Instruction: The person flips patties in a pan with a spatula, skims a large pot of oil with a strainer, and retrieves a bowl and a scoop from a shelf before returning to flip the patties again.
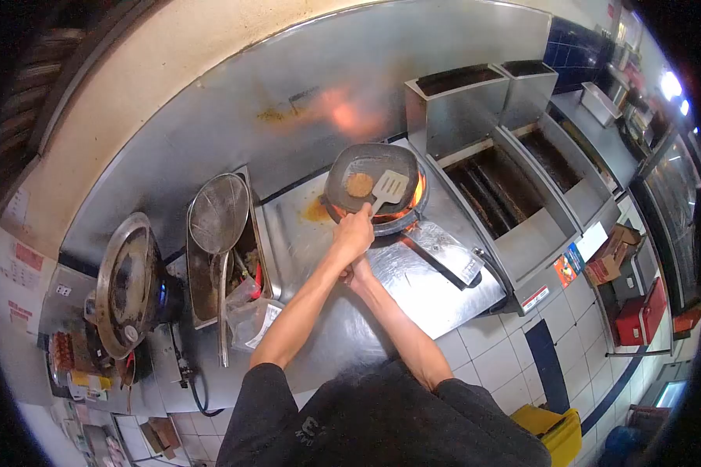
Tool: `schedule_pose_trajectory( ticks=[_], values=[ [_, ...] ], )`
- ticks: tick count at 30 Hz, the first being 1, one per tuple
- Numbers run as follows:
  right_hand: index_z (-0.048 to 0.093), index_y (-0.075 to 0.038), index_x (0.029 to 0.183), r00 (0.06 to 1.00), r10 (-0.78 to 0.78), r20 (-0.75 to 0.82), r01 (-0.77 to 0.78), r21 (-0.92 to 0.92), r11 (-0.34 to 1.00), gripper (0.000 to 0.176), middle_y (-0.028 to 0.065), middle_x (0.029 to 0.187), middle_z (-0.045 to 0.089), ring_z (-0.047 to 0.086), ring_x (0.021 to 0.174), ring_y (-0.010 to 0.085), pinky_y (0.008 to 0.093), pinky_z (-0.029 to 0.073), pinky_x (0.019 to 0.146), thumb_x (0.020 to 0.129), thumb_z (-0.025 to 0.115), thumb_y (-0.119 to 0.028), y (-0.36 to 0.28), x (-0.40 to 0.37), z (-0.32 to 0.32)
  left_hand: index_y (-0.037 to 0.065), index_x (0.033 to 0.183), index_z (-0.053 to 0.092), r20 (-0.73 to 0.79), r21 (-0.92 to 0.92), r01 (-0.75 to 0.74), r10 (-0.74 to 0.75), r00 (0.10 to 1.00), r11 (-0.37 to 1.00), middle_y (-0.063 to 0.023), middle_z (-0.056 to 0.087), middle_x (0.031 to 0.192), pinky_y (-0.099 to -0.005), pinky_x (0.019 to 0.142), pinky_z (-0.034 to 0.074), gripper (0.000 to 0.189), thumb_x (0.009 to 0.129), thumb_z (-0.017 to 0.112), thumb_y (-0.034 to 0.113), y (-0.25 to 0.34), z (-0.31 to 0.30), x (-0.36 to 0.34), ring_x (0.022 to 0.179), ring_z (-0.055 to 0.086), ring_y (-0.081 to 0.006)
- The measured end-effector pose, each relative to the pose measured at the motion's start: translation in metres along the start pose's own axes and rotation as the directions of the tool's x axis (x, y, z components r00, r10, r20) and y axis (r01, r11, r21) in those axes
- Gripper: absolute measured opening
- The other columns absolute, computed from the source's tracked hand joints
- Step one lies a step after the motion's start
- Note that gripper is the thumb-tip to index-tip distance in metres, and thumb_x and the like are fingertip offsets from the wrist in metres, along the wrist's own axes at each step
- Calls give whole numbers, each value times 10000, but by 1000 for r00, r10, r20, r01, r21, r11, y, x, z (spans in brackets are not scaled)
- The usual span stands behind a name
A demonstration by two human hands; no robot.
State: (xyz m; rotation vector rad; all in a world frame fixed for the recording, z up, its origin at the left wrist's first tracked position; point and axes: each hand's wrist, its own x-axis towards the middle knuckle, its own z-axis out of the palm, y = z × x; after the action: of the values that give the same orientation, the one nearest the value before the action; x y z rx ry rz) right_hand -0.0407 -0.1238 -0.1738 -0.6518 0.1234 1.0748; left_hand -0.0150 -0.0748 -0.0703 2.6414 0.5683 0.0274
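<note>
A dark square pan (354,171) sits over the flaming burner (422,194), with a round browned patty (359,184) inside. My left hand (354,233) is closed round the handle of a slotted spatula (390,187), whose blade lies just right of the patty. Below it, my right hand (357,272) has its fingers curled, partly hidden behind my left wrist; what it grips cannot be made out. A long dark handle (436,263) and a shiny metal plate (449,251) lie right of the hands.
Left of the burner, a strainer (220,212) rests over a metal bin (204,292), beside a clear plastic bag (251,321). A wok (126,284) stands farther left. Fryer basins (494,187) are to the right; a red box (640,315) and yellow bin (551,433) stand beyond.
</note>
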Motion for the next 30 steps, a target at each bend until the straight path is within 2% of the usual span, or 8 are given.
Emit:
schedule_pose_trajectory(
  ticks=[13,17,21,23,26,28,29,30],
  values=[
    [485,-128,751,988,-66,-142,70,29,997,180,-35,539,387,359,416,94,256,265,367,906,523,-211,12,14,4,114,1158,486,41,-39,30,-28,999,999,-252,639,948,-534,790,448,273,887,467,135,-7,0,2,920,603,-445],
    [458,-140,713,999,-39,-26,39,-5,999,295,-37,520,371,347,394,98,261,241,357,917,512,-347,14,14,-5,107,1158,475,-4,-126,-131,132,991,983,-264,643,899,-527,771,464,319,848,536,155,-29,-1,0,880,615,-445],
    [448,-154,729,995,-6,-96,2,-40,999,412,-38,511,375,347,379,100,282,237,348,909,482,-524,0,1,14,73,1158,484,-49,-33,-116,114,992,993,-253,642,910,-510,809,456,324,840,532,115,-32,-18,-31,919,595,-455],
    [504,-154,826,1000,-4,1,4,-96,995,430,-32,558,431,413,429,101,295,313,366,899,468,-576,6,13,2,74,1142,485,-3,-12,28,-28,1000,1000,-256,640,911,-523,804,449,314,840,546,134,-9,-35,-43,900,590,-460],
    [543,-130,916,979,-129,-156,161,221,962,425,-35,626,478,467,485,107,286,386,407,926,441,-543,-4,-12,18,76,1122,487,-75,-2,-81,81,994,997,-255,642,884,-537,775,451,305,840,566,163,-6,-27,-47,863,594,-463],
    [566,-109,921,996,-84,16,85,-89,992,364,-20,707,543,526,569,124,284,452,488,968,405,-432,-7,-44,-22,108,1086,524,-120,40,-122,125,985,992,-245,642,827,-513,711,472,251,850,575,176,-8,-18,-42,787,612,-442],
    [566,-109,921,992,-120,-35,118,-53,992,364,-20,707,543,526,569,124,284,452,488,968,405,-432,-6,-60,-51,81,1078,528,-132,5,-158,157,979,987,-252,636,804,-514,709,473,266,838,586,179,-5,-20,-43,782,614,-444],
    [561,-103,922,954,-256,-153,213,-251,944,329,0,718,560,540,600,132,298,457,518,974,389,-379,-2,-77,-89,79,1062,542,-130,-31,-165,159,979,986,-244,636,805,-512,707,465,243,845,578,183,-4,-22,-43,786,612,-439]
  ],
)
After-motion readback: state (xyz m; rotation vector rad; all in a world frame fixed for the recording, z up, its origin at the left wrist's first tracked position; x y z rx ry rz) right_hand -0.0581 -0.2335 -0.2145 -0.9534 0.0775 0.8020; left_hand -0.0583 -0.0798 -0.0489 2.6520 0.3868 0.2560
